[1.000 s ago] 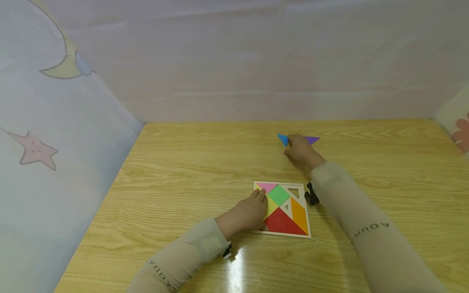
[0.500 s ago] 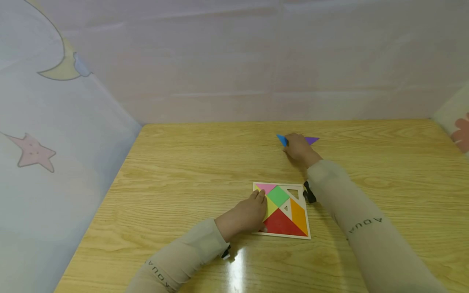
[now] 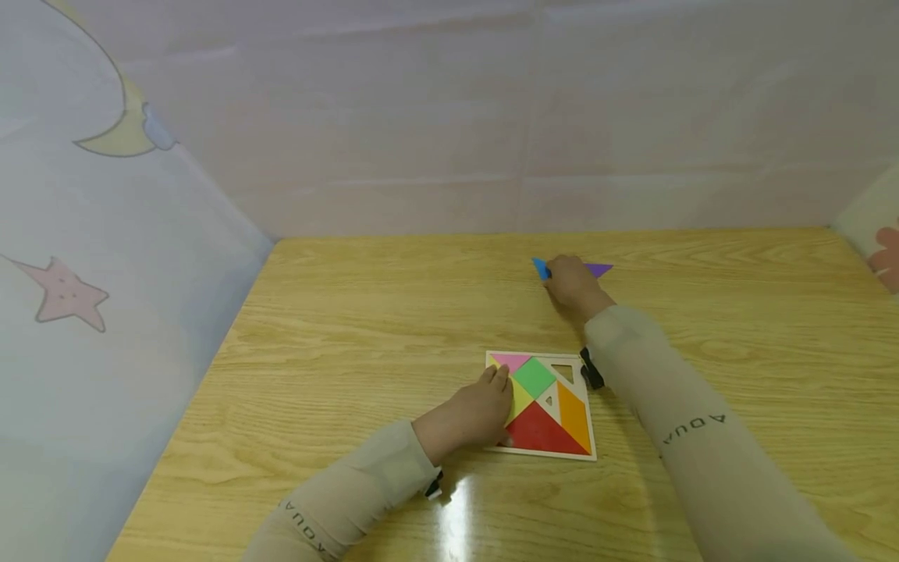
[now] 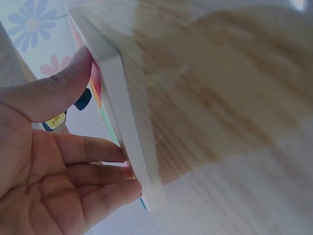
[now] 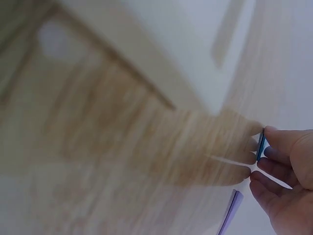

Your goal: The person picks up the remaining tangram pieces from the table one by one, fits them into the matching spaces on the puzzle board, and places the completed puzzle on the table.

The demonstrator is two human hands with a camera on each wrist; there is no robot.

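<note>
My left hand (image 3: pixel 472 410) rests on the left side of a tangram board (image 3: pixel 566 458). In the left wrist view its thumb and fingertips touch the board's face along the pale edge (image 4: pixel 128 112), fingers fairly straight. Pink (image 3: pixel 510 361), green (image 3: pixel 535 378), yellow (image 3: pixel 521 399), red (image 3: pixel 541 429) and orange (image 3: pixel 574 417) pieces lie in the board; the hand hides part of the yellow and red ones. Farther back, my right hand (image 3: pixel 572 282) pinches a blue triangle (image 5: pixel 261 145) between thumb and fingers, close over the table. A purple triangle (image 3: pixel 598 270) lies just right of that hand, partly hidden.
A wood-grain table (image 3: pixel 351 312) carries everything. Behind it hangs a pale cloth backdrop (image 3: pixel 421 140), and another with a moon and a star stands at the left. Two cutouts show in the board's bare upper right part.
My right hand has shifted very slightly left, its fingers closing on the blue triangle and covering more of it. The left hand stays on the board.
</note>
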